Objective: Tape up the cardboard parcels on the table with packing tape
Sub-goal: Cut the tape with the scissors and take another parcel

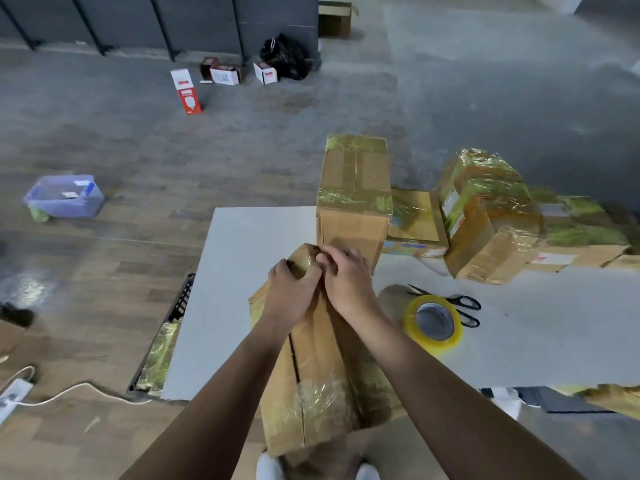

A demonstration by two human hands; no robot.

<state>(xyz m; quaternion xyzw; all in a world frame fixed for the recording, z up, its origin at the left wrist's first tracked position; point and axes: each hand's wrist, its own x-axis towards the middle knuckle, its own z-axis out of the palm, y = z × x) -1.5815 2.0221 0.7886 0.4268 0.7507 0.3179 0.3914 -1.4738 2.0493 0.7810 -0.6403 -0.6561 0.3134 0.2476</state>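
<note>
Long parcel (322,375) on the worktop (242,271), axis running away from the body; both hands' fingers (304,271) pinched on its taped far end. Tape roll (433,322) nearer right hand (346,278).

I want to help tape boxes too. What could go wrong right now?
The long brown cardboard parcel sticks out past the white table's near edge, held only at its far end by the left hand and right hand, so it might tip and drop. The black-handled scissors lie open beside the yellow roll of packing tape; reaching for the tape without looking could nick a finger.
</note>
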